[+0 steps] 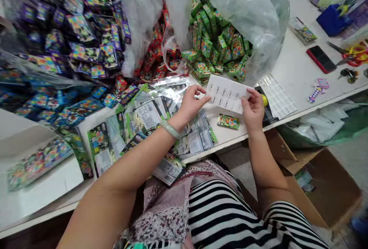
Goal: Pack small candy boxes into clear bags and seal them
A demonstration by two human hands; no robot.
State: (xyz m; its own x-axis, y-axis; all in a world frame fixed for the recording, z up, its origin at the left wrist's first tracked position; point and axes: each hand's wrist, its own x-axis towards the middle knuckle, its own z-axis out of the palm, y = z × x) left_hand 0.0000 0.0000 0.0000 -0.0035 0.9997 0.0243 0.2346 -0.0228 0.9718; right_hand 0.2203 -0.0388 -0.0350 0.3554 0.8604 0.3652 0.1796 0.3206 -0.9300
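A white sheet of round printed stickers (225, 92) is held up over the front of the table, tilted. My right hand (253, 109) grips its right end, thumb on top and fingers behind. At the left end, my left hand (193, 102) is closed in a pinch, thumb and forefinger at the sheet's edge; whether a sticker is between them is too small to tell. Just below the sheet lies a small green printed packet (228, 121) on the table. Clear printed bags with barcode labels (149, 115) are heaped under and beside my left forearm.
Plastic bags hold many small purple boxes (80, 27), red boxes (153, 53) and green boxes (209, 30); blue boxes (77, 107) lie at left. A black tape dispenser (268, 109), label sheet (277, 97), phone (321, 59) and scissors (352, 54) are at right. An open carton (330, 187) stands below.
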